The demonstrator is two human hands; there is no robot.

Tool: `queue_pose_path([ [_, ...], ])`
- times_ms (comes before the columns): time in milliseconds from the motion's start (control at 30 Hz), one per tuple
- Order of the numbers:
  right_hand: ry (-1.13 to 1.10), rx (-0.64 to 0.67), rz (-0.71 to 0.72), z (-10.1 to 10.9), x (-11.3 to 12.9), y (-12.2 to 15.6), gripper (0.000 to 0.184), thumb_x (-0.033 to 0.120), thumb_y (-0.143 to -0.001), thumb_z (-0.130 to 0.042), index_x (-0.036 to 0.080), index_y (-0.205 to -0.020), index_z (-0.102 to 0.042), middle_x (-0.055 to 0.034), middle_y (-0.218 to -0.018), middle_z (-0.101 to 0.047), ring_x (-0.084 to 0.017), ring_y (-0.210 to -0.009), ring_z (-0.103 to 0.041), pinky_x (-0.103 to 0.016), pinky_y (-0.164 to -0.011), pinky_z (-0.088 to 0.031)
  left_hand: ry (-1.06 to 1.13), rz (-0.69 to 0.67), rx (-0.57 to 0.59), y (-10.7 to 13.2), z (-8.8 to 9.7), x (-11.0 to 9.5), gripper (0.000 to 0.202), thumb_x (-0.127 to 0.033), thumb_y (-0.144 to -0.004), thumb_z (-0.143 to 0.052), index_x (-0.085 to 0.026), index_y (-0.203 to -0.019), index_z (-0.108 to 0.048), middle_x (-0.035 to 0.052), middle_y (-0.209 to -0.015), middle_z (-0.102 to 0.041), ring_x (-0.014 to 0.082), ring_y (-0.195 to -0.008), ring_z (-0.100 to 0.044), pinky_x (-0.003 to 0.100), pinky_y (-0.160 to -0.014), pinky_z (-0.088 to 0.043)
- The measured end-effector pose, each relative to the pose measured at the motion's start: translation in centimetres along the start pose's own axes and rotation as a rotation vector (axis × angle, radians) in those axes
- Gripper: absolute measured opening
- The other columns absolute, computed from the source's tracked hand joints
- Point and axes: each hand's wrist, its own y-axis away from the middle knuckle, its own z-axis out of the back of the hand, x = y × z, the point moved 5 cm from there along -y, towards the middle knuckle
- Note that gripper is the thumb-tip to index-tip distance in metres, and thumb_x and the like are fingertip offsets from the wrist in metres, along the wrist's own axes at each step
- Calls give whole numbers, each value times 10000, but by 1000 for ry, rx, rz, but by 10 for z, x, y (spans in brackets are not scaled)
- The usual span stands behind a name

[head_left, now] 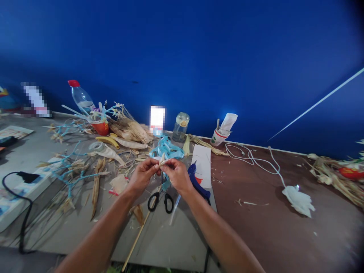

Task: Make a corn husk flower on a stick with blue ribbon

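Both my left hand (145, 173) and my right hand (176, 173) meet at the middle of the table, fingers pinched. Between the fingertips is a small pale piece of dried husk (162, 159), its pointed tip sticking up. Just beneath lie scissors with black handles (153, 202), their blades partly hidden. A thin wooden stick (136, 241) slants from there toward the front edge. Behind the hands is a heap of light-blue ribbon (167, 148). Right beside my right wrist rests a blue glue gun (199, 185), with a clear glue stick (174, 210) close by.
On the left are branches wrapped in blue (69, 176), dried husks (129, 129), a red cup (101, 128), a plastic bottle (81, 96) and a power strip (17, 206). A glass jar (180, 131), white cup (218, 137) and white cable (241, 153) stand or lie along the blue wall.
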Motion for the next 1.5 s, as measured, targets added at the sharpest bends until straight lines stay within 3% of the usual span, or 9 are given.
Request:
queue_pose_path([
  [167,89,-58,-21,1,-4,0,148,309,-666,-620,166,-629,-628,-1,-598,-626,-149,-583,-539,-269,-603,-409,-70,-33,-48,0,0,-1,183,-326,-683,-696,-157,-715,-636,-12,-581,-572,108,-570,-497,233,-583,-385],
  [367,146,-134,163,-3,9,10,113,218,-726,-546,190,-725,-655,-39,-794,-678,-190,-786,-591,-300,-769,-438,-92,-59,-150,1,0,1,173,-277,-652,-707,-162,-754,-629,-3,-691,-602,118,-636,-522,228,-616,-407],
  [567,74,-134,154,-7,3,11,129,269,-733,-565,186,-735,-664,-43,-830,-681,-201,-817,-595,-315,-797,-445,-318,-143,-257,4,5,-1,167,-232,-677,-672,-181,-836,-658,10,-734,-634,146,-686,-553,246,-664,-420],
  [733,-44,-131,81,-9,-7,9,153,311,-721,-571,179,-721,-648,-27,-775,-672,-182,-751,-590,-287,-725,-453,-441,-216,-224,8,-2,-8,108,-233,-745,-600,-192,-811,-674,19,-762,-644,157,-716,-549,251,-677,-417],
  [933,-23,-141,142,-3,1,7,114,229,-717,-516,181,-636,-581,10,-634,-577,-140,-644,-530,-255,-662,-423,-387,-243,-99,11,-15,-14,148,-225,-783,-544,-197,-849,-673,6,-699,-631,137,-638,-536,241,-632,-428],
  [1167,-32,-104,174,-5,6,11,139,215,-724,-496,171,-706,-626,-16,-731,-623,-158,-721,-556,-274,-718,-431,-430,-178,-174,10,-4,-8,138,-274,-759,-588,-176,-824,-659,8,-718,-631,125,-608,-529,227,-576,-418],
  [1367,13,-168,202,-7,8,14,104,249,-708,-571,172,-705,-640,-30,-795,-654,-173,-769,-579,-287,-751,-441,-695,-322,-229,16,-7,-18,119,-245,-796,-532,-184,-807,-633,-5,-711,-616,125,-645,-533,241,-632,-418],
  [1500,-29,-191,122,-4,-3,10,129,274,-724,-561,171,-730,-638,-23,-743,-655,-172,-729,-580,-285,-707,-445,-629,-331,-161,18,-13,-19,142,-230,-801,-527,-190,-863,-648,4,-744,-627,129,-657,-556,241,-634,-430],
])
